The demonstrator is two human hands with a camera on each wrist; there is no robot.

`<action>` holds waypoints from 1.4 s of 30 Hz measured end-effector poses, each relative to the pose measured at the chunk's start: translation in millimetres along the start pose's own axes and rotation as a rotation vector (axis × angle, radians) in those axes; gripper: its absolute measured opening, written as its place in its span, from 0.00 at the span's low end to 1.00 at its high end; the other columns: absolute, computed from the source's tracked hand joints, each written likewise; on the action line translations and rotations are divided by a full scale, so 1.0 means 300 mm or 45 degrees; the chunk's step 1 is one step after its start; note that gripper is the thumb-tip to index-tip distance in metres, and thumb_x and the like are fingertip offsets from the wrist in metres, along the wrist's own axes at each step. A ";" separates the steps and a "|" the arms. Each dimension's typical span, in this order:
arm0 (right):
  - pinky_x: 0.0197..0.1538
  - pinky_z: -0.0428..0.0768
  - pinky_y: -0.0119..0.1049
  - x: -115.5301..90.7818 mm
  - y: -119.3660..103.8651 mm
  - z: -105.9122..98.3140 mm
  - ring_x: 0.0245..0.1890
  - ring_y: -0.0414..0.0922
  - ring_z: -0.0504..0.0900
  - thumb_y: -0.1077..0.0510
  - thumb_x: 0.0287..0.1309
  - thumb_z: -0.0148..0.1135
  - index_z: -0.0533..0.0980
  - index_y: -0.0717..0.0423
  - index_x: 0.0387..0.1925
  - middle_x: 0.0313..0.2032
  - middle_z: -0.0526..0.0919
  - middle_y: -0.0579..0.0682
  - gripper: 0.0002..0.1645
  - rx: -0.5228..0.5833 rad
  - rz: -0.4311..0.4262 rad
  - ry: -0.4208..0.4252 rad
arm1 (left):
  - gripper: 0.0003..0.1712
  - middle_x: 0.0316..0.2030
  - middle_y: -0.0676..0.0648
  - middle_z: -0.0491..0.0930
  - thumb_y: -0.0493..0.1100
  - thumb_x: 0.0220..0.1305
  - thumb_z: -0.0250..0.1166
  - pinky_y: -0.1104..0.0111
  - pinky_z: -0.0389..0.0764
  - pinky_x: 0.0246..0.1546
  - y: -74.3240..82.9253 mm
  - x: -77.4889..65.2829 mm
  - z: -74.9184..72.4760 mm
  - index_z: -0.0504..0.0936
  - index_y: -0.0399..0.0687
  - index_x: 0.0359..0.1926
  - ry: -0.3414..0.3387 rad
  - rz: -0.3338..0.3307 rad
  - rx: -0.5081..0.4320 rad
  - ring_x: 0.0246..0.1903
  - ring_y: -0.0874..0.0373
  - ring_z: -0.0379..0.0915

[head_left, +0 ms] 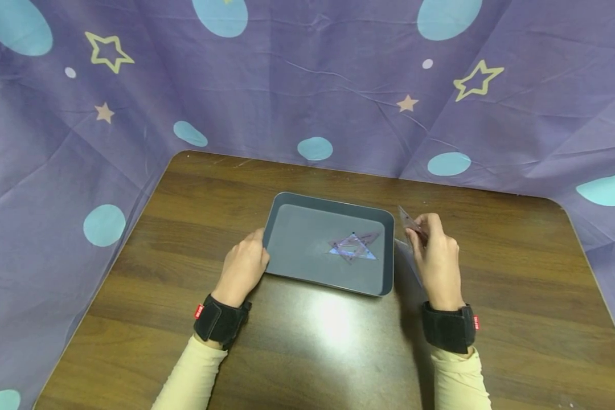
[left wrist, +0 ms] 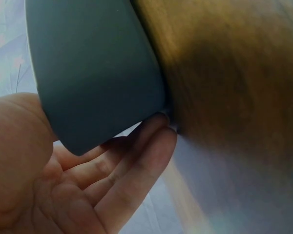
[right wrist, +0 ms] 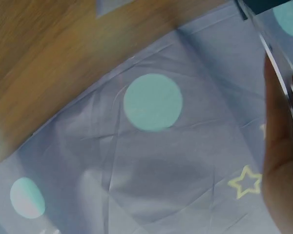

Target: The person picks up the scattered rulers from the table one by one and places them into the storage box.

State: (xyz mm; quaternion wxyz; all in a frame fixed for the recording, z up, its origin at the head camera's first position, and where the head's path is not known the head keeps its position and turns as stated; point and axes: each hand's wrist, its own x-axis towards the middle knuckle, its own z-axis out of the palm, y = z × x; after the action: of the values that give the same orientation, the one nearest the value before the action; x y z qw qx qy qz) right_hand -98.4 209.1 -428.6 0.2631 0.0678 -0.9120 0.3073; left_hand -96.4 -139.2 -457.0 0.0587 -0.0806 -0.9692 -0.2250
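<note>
Purple cloth [head_left: 287, 108] (starred, dotted) — brown wooden table [head_left: 523, 296], glare [head_left: 333, 319].

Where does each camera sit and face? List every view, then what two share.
Head: worn on the head, looking forward and down at the table and tray; left hand, right hand, wristbands and sleeves show.
Left wrist: on that wrist, looking across the palm at the tray; thumb and fingers show.
Right wrist: on that wrist, looking over the table to the curtain; part of the right hand shows.
Shared: head and left wrist both show the left hand holding the tray.
</note>
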 end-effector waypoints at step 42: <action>0.65 0.72 0.54 -0.044 -0.043 0.165 0.63 0.58 0.75 0.63 0.60 0.66 0.80 0.61 0.56 0.61 0.78 0.62 0.22 -0.060 -0.537 -0.755 | 0.23 0.42 0.35 0.84 0.29 0.57 0.60 0.48 0.81 0.32 -0.009 -0.001 0.001 0.76 0.30 0.56 0.053 0.050 0.015 0.35 0.38 0.83</action>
State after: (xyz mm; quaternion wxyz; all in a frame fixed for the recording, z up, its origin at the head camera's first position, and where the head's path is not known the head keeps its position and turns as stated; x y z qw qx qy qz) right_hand -105.2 168.7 -462.1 0.0462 0.3344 -0.9214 0.1923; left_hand -96.7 -141.6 -458.5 0.0839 -0.0944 -0.9673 -0.2198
